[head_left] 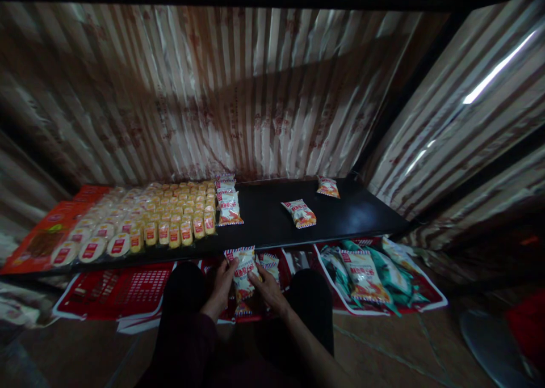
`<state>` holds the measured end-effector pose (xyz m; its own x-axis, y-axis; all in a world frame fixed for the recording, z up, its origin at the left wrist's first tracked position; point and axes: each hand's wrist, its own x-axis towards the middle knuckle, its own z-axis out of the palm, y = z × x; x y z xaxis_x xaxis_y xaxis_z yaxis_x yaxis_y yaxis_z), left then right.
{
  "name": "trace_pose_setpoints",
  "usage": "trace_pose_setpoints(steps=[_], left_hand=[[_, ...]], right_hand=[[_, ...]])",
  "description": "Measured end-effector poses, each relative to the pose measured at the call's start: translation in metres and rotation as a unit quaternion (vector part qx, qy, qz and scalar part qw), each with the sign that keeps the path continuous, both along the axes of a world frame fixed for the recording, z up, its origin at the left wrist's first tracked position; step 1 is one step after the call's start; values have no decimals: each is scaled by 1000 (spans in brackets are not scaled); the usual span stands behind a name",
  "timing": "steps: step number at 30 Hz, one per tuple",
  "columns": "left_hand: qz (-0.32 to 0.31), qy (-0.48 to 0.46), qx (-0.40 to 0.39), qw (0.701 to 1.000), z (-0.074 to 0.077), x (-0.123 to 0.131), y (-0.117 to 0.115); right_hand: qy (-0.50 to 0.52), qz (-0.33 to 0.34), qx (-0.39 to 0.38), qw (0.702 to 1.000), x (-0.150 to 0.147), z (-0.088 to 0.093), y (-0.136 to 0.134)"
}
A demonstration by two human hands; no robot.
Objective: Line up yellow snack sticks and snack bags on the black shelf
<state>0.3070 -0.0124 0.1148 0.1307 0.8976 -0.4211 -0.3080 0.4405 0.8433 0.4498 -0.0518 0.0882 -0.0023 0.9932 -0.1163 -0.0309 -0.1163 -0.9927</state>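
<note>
Between my knees, my left hand (pixel 223 286) and my right hand (pixel 269 289) hold a white and orange snack bag (pixel 242 271) with striped ends, one hand on each side. Below it, a red basket (pixel 286 271) contains more bags like it, partly hidden by my hands. On the black shelf (pixel 259 223) in front, a short row of the same bags (pixel 230 209) stands beside the small yellow wrapped cakes (pixel 181 235). Two further bags lie apart on the right, one nearer (pixel 300 213) and one near the back corner (pixel 327 187).
Round white wrapped packs (pixel 92 249) and an orange sheet (pixel 51 229) occupy the shelf's left end. A red basket (pixel 117 291) is at my left. Another basket (pixel 340 306) at my right holds green packs (pixel 394 274) and a snack bag (pixel 364 277). Corrugated sheeting (pixel 255 93) backs the shelf.
</note>
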Motion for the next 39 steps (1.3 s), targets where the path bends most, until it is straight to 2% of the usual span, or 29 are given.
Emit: trace_pose_setpoints(steps=[5, 12, 17, 23, 26, 30, 34, 36, 39], left_hand=[[24, 28, 5, 999, 3, 9, -2], [114, 40, -4, 993, 5, 24, 1], [117, 50, -5, 992, 0, 30, 4], [112, 158, 49, 980, -12, 30, 9], [134, 239, 122, 954, -13, 27, 9], [163, 378, 223, 884, -4, 22, 4], [130, 449, 325, 822, 7, 22, -1], [108, 469, 349, 804, 10, 24, -4], [77, 481, 352, 799, 11, 30, -8]], right_hand=[[-8, -54, 0, 999, -4, 1, 2], [84, -36, -6, 996, -4, 17, -4], [137, -49, -32, 989, -5, 21, -8], [131, -90, -51, 986, -4, 16, -7], [131, -100, -53, 985, -3, 16, -8], [134, -93, -49, 985, 0, 22, -10], [109, -97, -32, 989, 3, 24, -9], [101, -105, -24, 989, 4, 23, -8], [88, -113, -5, 990, 5, 21, -7]])
